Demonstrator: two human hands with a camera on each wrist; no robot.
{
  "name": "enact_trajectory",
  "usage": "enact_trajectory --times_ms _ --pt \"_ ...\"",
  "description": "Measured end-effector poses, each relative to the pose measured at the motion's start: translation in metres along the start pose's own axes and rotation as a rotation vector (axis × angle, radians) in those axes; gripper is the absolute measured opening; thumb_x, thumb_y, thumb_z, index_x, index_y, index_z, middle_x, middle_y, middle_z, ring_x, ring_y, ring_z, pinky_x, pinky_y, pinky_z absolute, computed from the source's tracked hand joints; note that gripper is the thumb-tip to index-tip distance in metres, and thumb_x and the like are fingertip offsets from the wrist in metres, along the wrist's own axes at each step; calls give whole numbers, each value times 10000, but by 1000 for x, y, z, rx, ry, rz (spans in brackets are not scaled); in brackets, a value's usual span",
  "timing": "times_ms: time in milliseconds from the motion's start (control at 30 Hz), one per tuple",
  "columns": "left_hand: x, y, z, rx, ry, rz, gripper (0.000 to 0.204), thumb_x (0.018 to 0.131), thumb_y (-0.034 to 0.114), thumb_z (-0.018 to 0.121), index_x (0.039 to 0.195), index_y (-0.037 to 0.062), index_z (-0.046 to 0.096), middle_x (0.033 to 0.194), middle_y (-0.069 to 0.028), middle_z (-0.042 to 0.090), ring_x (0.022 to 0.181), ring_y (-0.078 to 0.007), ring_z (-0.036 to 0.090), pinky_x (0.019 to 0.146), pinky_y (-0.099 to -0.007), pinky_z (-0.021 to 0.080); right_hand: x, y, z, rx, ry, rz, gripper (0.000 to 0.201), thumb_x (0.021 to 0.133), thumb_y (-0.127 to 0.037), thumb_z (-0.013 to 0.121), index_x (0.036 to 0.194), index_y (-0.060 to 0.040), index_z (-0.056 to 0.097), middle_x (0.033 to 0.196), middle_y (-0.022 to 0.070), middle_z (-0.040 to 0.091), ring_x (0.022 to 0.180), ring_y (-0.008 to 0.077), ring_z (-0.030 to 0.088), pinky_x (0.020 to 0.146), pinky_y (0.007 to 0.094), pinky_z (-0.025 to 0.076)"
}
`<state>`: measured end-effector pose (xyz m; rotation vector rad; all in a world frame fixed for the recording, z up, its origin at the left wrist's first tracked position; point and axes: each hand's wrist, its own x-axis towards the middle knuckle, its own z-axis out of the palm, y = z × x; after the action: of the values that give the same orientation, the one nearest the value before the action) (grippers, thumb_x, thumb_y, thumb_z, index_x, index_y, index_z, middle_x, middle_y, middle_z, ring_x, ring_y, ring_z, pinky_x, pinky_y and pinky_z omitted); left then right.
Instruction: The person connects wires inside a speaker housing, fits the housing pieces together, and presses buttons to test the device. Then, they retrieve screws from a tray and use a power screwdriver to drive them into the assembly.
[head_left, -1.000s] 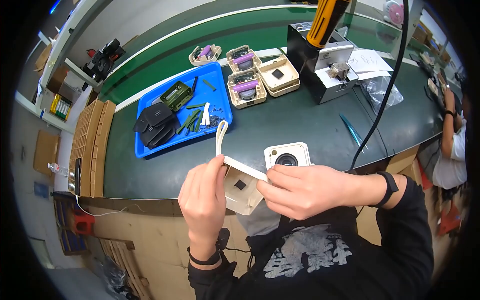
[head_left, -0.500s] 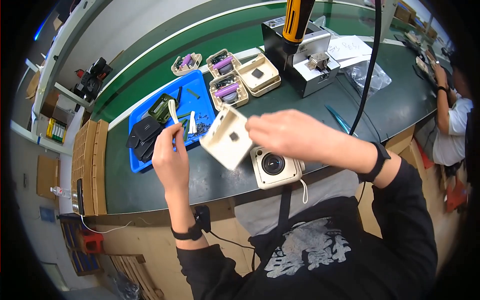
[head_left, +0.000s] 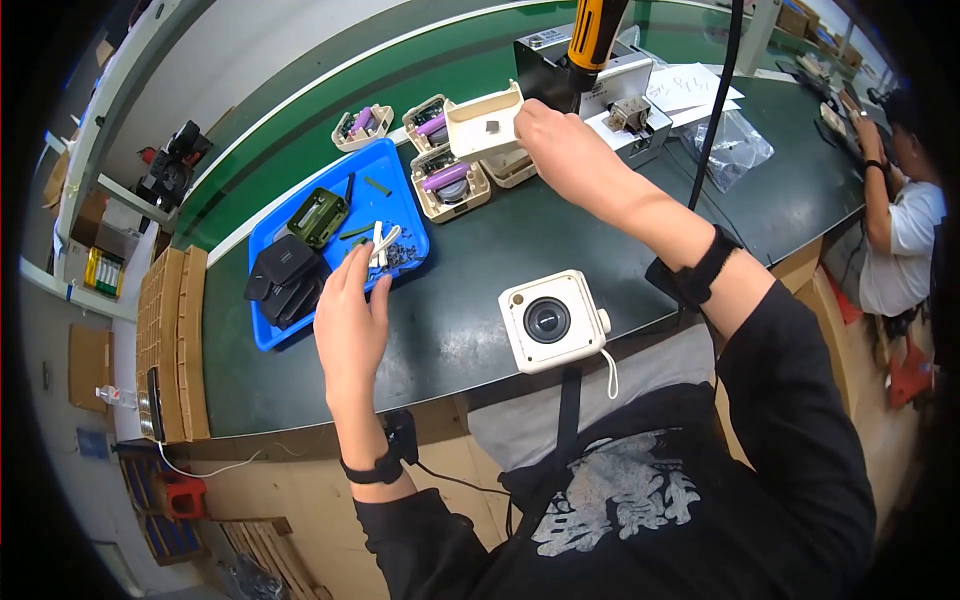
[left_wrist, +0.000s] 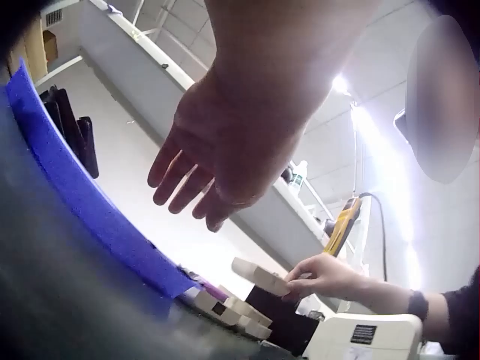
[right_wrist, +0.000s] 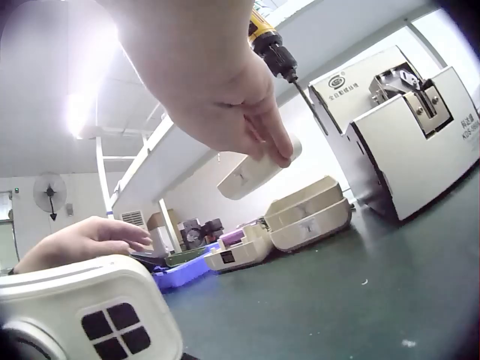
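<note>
My right hand (head_left: 570, 150) holds a cream plastic shell (head_left: 470, 130) by its edge. Inside the shell is a small dark square pad. In the right wrist view the held shell (right_wrist: 259, 172) hangs above other stacked cream shells (right_wrist: 307, 217). My left hand (head_left: 350, 320), its fingers extended and holding nothing, is over the table at the near right edge of the blue tray (head_left: 395, 205). A white strap (head_left: 388, 240) lies in that tray. On the table between my arms sits a square cream device (head_left: 550, 345) with a round black lens and a wrist loop.
Several open cream housings (head_left: 455, 190) with purple cells stand behind the tray. A yellow electric screwdriver (head_left: 597, 35) hangs before a screw feeder (right_wrist: 405, 142). Black covers (head_left: 285, 262) and a green case (head_left: 320, 217) fill part of the tray. A person (head_left: 900, 220) sits at far right.
My right hand has carried the shell away from my body to the stacked shells. The left hand has let go of the strap, which now lies in the tray.
</note>
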<state>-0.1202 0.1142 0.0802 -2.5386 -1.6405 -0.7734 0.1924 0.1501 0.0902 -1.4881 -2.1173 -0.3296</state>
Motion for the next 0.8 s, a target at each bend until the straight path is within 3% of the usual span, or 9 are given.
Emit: enact_trajectory --times_ms 100,133,233,267,367,500,567,600,800 --pt "-17 17 -14 -142 6 83 366 899 145 664 1247 46 611 1270 -154 623 1161 -332 589 967 -402 472 0 9 11 -50 -36 37 112 848 10 577 904 85 516 967 230 568 838 418 638 717 473 542" --pt "-23 25 -20 -236 -22 81 372 884 71 657 1246 -3 605 1254 -179 637 1183 -338 594 1008 -390 449 -1 10 14 -41 -66 56 146 841 6 601 923 92 516 994 237 562 852 417 642 736 464 550" --pt "-39 38 -24 -394 -55 144 386 855 46 674 1234 4 616 1251 -183 639 1191 -337 594 1014 -393 444 -5 12 15 -18 -131 59 186 836 -1 625 958 89 518 1044 230 551 856 410 643 748 460 550" --pt "-44 42 -22 -439 -61 157 408 815 57 707 1213 8 633 1252 -182 641 1190 -335 597 1014 -396 446 -5 13 13 -12 -182 62 293 846 -18 638 1083 103 514 1155 241 531 893 420 641 790 460 544" --pt "-55 53 -16 -515 -137 204 509 763 102 765 1241 12 614 1296 -182 613 1207 -351 574 1027 -407 435 -11 9 8 27 -170 66 421 857 -41 642 1211 115 477 1267 255 497 948 427 635 834 458 536" --pt "-61 73 -1 -517 -203 279 723 708 249 840 1317 7 534 1382 -176 529 1242 -372 516 1024 -452 428 -10 -5 -4 62 -291 131 520 865 -64 646 1302 116 427 1344 264 461 1015 433 621 877 457 525" --pt "-60 85 7 -426 -223 246 917 643 336 874 1386 6 450 1443 -186 452 1295 -384 456 1054 -464 393 -12 -2 1 109 -291 59 531 869 -70 643 1320 104 424 1360 262 455 1093 419 594 925 444 509" --pt "-61 90 14 -443 -223 251 1006 608 383 886 1412 6 414 1469 -192 409 1328 -400 410 1073 -482 368 -14 -1 3 76 -313 31 561 868 -80 655 1343 92 413 1392 259 437 1211 401 534 998 425 478" --pt "-53 123 26 -294 -230 345 1048 547 344 908 1408 -1 419 1471 -187 407 1362 -397 372 1118 -494 328 -24 -7 -3 28 -195 -75 619 847 -106 696 1357 78 396 1435 261 392 1314 388 456 1082 402 425"
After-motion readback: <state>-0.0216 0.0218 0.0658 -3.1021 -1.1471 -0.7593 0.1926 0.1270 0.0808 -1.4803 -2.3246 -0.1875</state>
